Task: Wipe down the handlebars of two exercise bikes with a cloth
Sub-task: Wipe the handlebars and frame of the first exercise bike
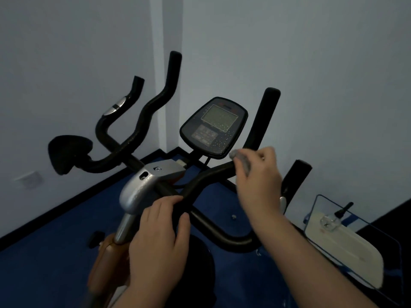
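Honestly, the biggest worry I'd have from where I stand is that small grey crumpled cloth (241,162), which is bunched so tightly in the right hand (259,177) that little of it seems to meet the black foam-covered handlebar (208,177) of the near exercise bike; a rub with that wad could skip the underside of the tube. It sits just below the dark oval console with the greenish screen (214,126), so a careless upward stroke might knock the display or catch the thin black cable (206,161) hanging under it. The right hand's fingers are curled around the cloth and pressing it onto the bar's right-hand stretch, close to where the tube bends up toward the upright grip (265,116). The left hand (161,230) is wrapped around the same bar lower down, next to the silver metal stem clamp (138,187), and I'd say it is steadying the bike; if it let go, the bars might swing under the rubbing. The two hands are near each other but not touching. The second bike's curved black handlebars (142,116) stand to the left, well away from the cloth, and look untouched.
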